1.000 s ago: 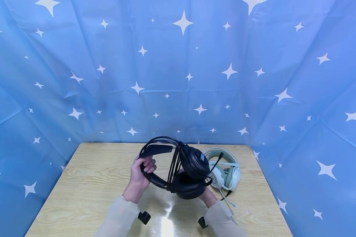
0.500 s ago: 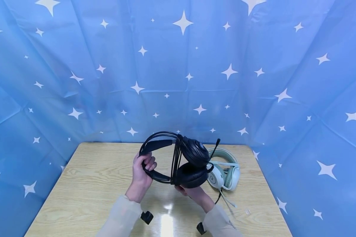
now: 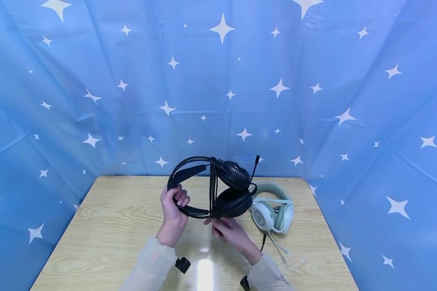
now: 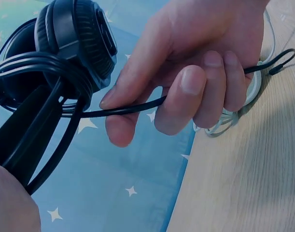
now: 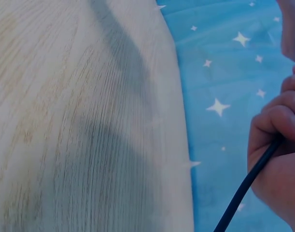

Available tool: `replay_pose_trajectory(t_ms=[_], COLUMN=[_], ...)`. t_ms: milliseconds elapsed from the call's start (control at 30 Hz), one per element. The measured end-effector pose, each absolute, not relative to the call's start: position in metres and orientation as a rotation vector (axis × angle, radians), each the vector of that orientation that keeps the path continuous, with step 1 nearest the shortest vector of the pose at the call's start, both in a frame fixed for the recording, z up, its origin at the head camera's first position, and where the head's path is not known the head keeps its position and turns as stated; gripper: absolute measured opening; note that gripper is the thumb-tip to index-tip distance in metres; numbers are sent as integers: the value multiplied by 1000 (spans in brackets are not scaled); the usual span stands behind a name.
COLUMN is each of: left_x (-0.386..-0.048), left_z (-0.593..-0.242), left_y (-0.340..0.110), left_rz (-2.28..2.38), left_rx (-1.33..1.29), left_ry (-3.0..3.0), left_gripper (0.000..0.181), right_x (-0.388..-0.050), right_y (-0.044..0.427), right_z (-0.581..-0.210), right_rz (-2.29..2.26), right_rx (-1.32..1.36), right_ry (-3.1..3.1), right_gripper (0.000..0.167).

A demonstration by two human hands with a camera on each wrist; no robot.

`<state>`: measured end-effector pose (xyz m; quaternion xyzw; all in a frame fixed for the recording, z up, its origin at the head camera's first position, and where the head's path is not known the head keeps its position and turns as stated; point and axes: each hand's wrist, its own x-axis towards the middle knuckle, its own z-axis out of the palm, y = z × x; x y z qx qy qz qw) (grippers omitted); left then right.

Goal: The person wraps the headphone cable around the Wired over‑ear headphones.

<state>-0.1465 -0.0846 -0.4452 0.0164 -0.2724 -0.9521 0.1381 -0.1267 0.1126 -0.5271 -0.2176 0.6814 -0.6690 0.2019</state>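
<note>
In the head view my left hand [image 3: 174, 212] grips the headband of a black headset [image 3: 234, 202], held above the table with its ear cups to the right. Several turns of black cable [image 3: 213, 182] wrap around the headset between headband and cups. My right hand [image 3: 233, 234], just below the cups, pinches the cable between thumb and finger; the left wrist view shows this cable [image 4: 142, 106] running on through the curled fingers. Its loose end [image 4: 282, 63] comes out beyond the palm. A microphone boom [image 3: 255, 166] sticks up from the far cup. The right wrist view shows only part of the right hand [image 5: 280, 121].
A white and green headset [image 3: 285, 218] lies on the wooden table [image 3: 124, 226], right of the black one, with its own cable wound around it. A small clear piece [image 3: 304, 259] lies nearer the front right. A blue starred curtain [image 3: 204, 81] stands behind the table.
The black headset has risen and shifted slightly left in the left hand. My right hand has come out from behind the ear cups and moved left to the wrapped cable.
</note>
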Motion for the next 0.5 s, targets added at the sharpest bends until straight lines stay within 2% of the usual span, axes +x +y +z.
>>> replay_pose_trajectory(t_ms=[500], left_x=[-147], left_z=[-443], left_y=[-80], left_rz=[-2617], left_rx=[64], left_ry=[-854], left_gripper=[24], right_x=[-126], right_y=[107], right_z=[-529], right_rz=[-1863], right_rx=[-596], right_ry=[1962], right_gripper=[37])
